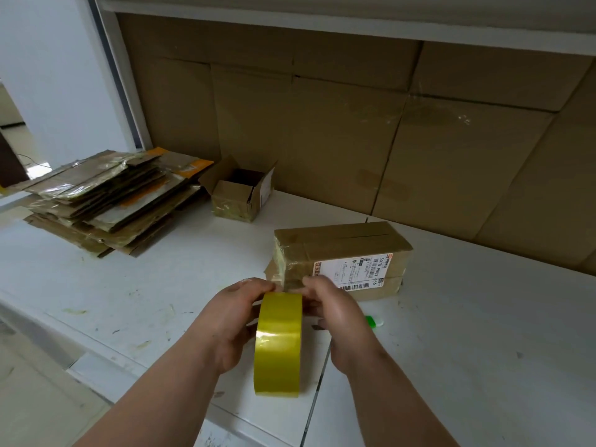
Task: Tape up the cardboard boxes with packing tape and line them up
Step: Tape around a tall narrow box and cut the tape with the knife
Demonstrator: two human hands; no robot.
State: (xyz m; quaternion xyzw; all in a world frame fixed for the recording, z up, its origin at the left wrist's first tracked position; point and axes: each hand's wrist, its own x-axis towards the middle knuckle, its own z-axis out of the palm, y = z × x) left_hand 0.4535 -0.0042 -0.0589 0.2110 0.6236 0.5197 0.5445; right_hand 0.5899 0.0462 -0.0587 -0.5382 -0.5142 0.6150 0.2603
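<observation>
Both hands, left hand [230, 321] and right hand [338, 317], grip the yellow tape roll [279, 345] before a taped box [342, 253]; the small open box [240, 195] looks empty

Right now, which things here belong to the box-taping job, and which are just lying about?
Job: tape roll, held by left hand and right hand; long labelled box; small open box; flattened cardboard stack.

Lying about: green object by the right hand, partly hidden.

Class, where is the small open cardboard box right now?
In the head view, the small open box stands at the back of the white table, left of centre, between the stack of flattened cardboard and the labelled box.
</observation>
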